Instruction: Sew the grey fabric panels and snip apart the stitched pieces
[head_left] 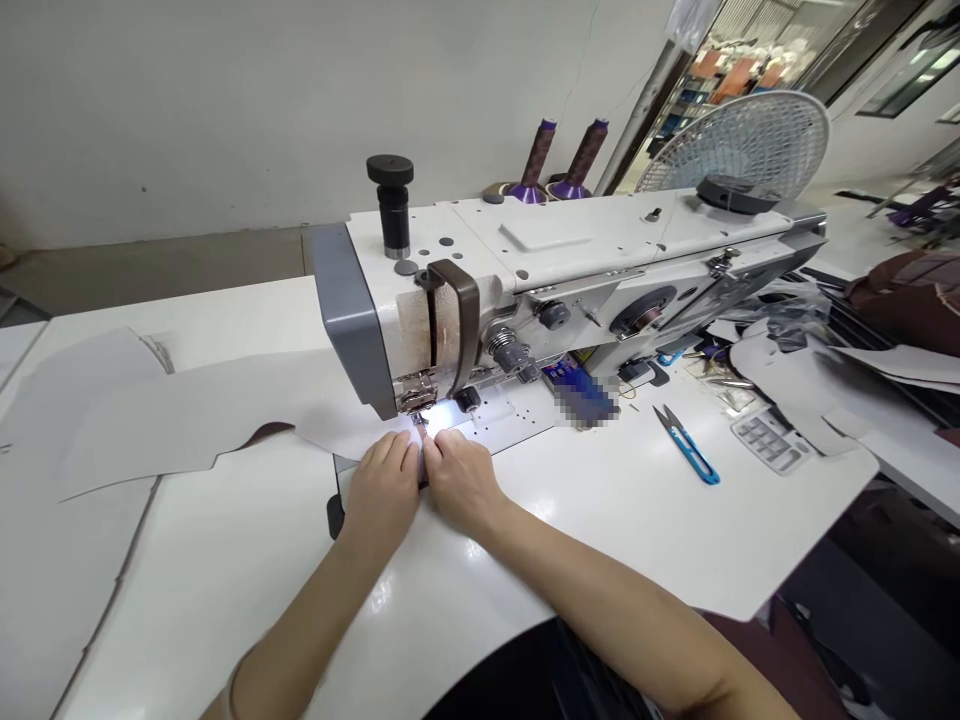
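Note:
Both hands are close together in front of the lit needle area of a white sewing machine (442, 300). My left hand (384, 490) is closed, its bent fingers gripping the edge of a pale grey material piece (232, 400). Beside it, my right hand (463, 482) pinches the same edge just below the presser foot (420, 418). From the needle the piece stretches left across the table, and a small fold shows its brown other side. A narrow brown strip is visible between my fingertips. My fingers hide most of the held edge.
Blue thread snips (688, 448) lie on the white table (600, 530) to the right, near a pack with several compartments (771, 440). More grey pieces (799, 385) lie beyond. Two thread cones (538, 160) and a fan (742, 145) stand behind the machine.

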